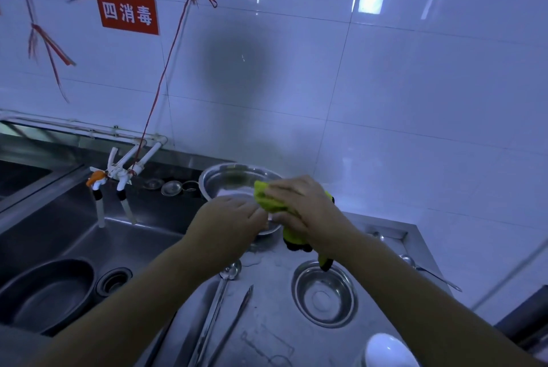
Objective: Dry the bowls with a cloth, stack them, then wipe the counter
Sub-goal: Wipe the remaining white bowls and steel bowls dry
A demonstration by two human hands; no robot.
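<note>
1. Fingers of the left hand (229, 219) curl over the near rim of the tilted steel bowl (234, 181), pinching it from below and steadying it above the counter (267, 322); the fingertips themselves are tucked under the rim and partly hidden.
2. Just right of those fingers, the right hand (299, 203) lies flat on the yellow-green cloth (268, 197), fingers extended and close together, pressing it onto the bowl's right edge; the cloth's loose end hangs below the palm.
3. The bowl's open face lies up and left of the right fingertips, so the next wipe likely sweeps that way.
4. Below the right wrist, a second steel bowl (324, 292) sits upright on the counter, apart from both hands, apparently the place to stack.
</note>
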